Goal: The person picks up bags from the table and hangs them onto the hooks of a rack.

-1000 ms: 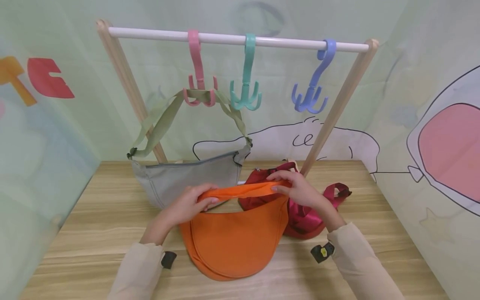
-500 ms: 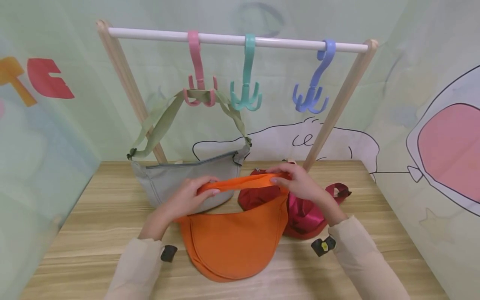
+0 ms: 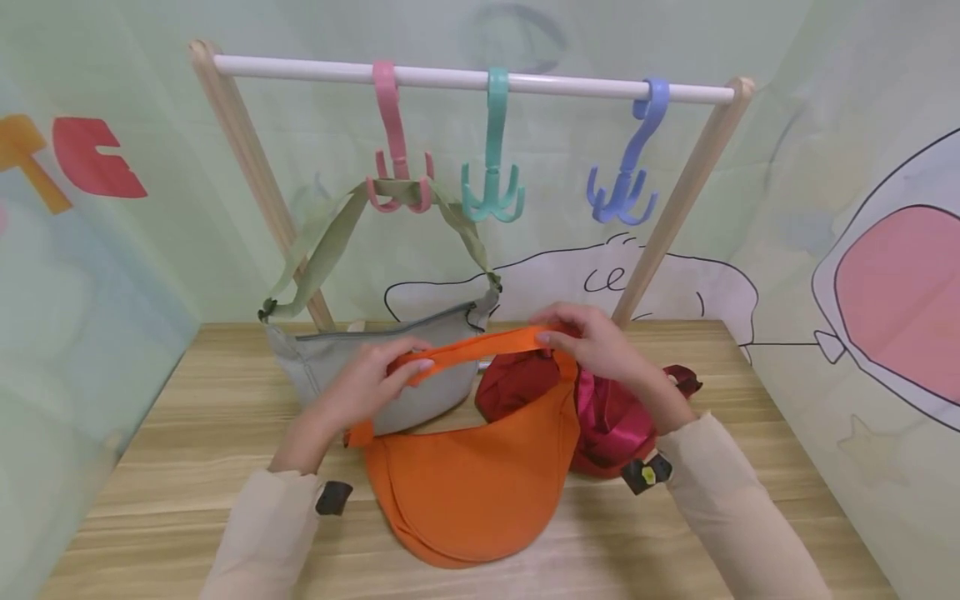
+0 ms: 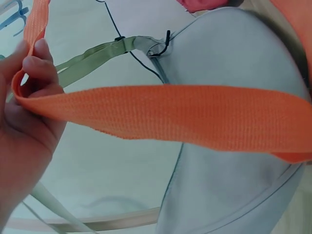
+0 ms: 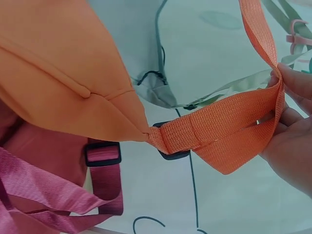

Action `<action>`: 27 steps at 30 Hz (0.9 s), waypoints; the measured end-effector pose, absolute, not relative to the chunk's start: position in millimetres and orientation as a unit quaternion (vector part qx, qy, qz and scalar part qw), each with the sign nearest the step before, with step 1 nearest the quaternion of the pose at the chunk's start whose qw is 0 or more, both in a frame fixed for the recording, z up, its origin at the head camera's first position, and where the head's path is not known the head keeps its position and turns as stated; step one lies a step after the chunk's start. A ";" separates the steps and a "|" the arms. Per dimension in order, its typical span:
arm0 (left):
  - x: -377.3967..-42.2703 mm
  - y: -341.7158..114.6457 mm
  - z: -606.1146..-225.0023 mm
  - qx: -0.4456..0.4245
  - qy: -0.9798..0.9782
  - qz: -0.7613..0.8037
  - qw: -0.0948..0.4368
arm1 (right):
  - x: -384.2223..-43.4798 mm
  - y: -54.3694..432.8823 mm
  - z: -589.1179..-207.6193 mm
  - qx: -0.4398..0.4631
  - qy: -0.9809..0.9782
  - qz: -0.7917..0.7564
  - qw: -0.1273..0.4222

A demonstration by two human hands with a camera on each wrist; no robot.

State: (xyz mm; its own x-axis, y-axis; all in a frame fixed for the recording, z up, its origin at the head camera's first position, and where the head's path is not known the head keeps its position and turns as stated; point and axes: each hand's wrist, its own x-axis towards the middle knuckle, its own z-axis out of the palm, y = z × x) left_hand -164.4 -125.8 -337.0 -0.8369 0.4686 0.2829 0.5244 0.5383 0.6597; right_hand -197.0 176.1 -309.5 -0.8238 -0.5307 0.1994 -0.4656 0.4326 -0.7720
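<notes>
An orange shoulder bag [image 3: 472,492] is in front of me, its rounded body low over the table. My left hand [image 3: 360,383] pinches its orange webbing strap [image 3: 480,346] at the left, thumb and fingers curled round it. At the strap's other end my right hand [image 3: 596,342] grips the same webbing, and the stretch between both hands is held taut. In the right wrist view the strap runs through a black buckle [image 5: 174,155] to the bag's corner. Behind my left hand a grey bag [image 3: 427,400] hangs by its green strap [image 3: 330,242] from a pink hook [image 3: 392,125].
A white rail [image 3: 315,69] on wooden posts spans the back. A green hook [image 3: 495,150] and a blue hook [image 3: 637,150] hang from it. A dark red bag [image 3: 611,425] lies on the wooden table [image 3: 187,483] at the right, partly behind the orange bag and my right hand.
Both hands have risen and moved away from me with the orange strap, the right hand more. The strap stands higher above the bag, whose body has shifted only slightly.
</notes>
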 end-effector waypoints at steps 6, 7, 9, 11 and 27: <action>-165.0 -126.4 -331.2 -0.291 -0.874 -0.382 0.070 | -198.7 173.4 -301.0 -0.298 0.849 -0.436 0.030; -165.2 -126.4 -330.3 -0.290 -0.876 -0.380 0.072 | -198.9 173.1 -299.7 -0.299 0.849 -0.434 0.027; -165.1 -126.3 -328.2 -0.284 -0.877 -0.382 0.070 | -198.9 172.4 -296.9 -0.300 0.852 -0.429 0.024; -164.8 -126.4 -325.7 -0.275 -0.879 -0.385 0.062 | -198.8 172.0 -294.3 -0.299 0.853 -0.426 0.022; -166.3 -125.1 -308.7 -0.294 -0.876 -0.373 0.087 | -205.6 171.3 -281.9 -0.292 0.865 -0.408 0.005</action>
